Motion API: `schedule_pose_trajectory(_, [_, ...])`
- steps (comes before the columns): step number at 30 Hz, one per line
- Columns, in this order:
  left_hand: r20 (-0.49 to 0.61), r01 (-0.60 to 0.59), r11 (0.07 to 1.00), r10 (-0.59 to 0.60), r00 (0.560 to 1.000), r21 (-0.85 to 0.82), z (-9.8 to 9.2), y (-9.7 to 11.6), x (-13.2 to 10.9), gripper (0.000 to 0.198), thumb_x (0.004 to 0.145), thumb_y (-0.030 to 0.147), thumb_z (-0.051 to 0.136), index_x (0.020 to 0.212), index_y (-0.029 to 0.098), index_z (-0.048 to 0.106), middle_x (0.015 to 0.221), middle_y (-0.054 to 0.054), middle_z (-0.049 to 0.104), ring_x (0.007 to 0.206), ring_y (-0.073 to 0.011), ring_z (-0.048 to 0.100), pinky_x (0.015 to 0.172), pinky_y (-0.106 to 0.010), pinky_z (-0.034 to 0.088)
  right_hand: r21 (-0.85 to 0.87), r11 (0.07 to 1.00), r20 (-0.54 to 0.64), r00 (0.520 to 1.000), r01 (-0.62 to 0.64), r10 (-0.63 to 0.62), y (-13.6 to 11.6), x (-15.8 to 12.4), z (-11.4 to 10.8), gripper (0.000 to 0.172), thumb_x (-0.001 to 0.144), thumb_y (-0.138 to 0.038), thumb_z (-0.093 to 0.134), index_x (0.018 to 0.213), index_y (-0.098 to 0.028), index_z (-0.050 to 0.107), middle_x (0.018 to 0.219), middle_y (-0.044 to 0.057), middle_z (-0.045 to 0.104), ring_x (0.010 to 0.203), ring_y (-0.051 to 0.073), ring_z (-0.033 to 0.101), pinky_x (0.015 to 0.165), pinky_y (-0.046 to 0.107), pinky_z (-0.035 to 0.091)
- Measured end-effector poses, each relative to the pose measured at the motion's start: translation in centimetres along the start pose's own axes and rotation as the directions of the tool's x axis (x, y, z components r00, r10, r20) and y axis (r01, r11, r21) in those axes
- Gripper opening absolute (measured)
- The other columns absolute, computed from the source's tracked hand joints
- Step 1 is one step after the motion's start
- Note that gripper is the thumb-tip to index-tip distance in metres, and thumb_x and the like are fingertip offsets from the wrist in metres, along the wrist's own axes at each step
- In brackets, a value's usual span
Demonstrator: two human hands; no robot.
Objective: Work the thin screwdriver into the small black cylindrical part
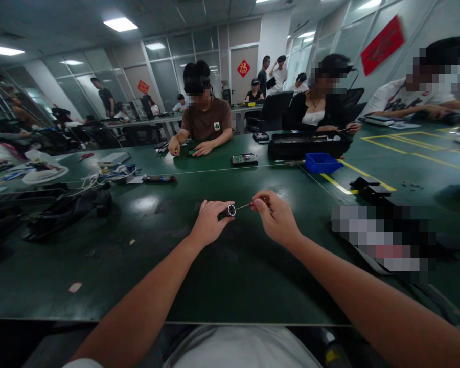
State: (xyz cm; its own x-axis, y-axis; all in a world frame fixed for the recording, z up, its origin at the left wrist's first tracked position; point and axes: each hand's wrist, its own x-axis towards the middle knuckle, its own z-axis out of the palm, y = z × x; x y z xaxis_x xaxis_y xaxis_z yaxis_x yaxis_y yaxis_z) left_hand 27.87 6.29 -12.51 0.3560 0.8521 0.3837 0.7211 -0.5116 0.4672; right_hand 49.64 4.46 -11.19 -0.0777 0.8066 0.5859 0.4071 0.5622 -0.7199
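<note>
My left hand (210,221) is closed around a small black cylinder with a silver rim (230,210), held just above the green table (168,266). My right hand (275,217) pinches a thin tool with a red handle (253,204). Its metal tip points left into the open end of the cylinder. Both hands meet over the middle of the table in front of me.
A blue bin (322,162) and a long black tray (308,144) sit at the far right, with black parts (370,187) nearer. Cables and black gear (67,207) lie at left. Several people sit across the table. Yellow tape lines (406,148) mark the right side.
</note>
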Motion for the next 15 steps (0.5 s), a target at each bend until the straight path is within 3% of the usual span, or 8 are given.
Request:
schedule_pose_trajectory(9, [-0.01, 0.025, 1.0, -0.025, 1.0, -0.005, -0.26, 0.4, 0.13, 0.041, 0.088, 0.027, 0.069, 0.128, 0.032, 0.061, 0.127, -0.002, 0.066, 0.122, -0.0247, 0.055, 0.117, -0.061, 0.022, 0.076, 0.996, -0.013, 0.999, -0.046, 0.047, -0.07, 0.1, 0.11, 0.018, 0.099, -0.038, 0.048, 0.1, -0.022, 0.058, 0.085, 0.005, 0.072, 0.081, 0.021, 0.072, 0.073, 0.036, 0.054])
schedule_pose_trajectory(15, [-0.016, 0.006, 1.0, -0.006, 1.0, 0.012, -0.2, 0.21, 0.06, 0.041, 0.088, 0.026, 0.069, 0.128, 0.031, 0.061, 0.127, -0.003, 0.066, 0.123, -0.0248, 0.055, 0.118, -0.06, 0.021, -0.013, 1.0, -0.005, 1.0, 0.006, -0.007, -0.67, -0.06, 0.14, 0.016, 0.099, -0.035, 0.048, 0.1, -0.023, 0.058, 0.085, 0.005, 0.072, 0.082, 0.021, 0.072, 0.074, 0.036, 0.053])
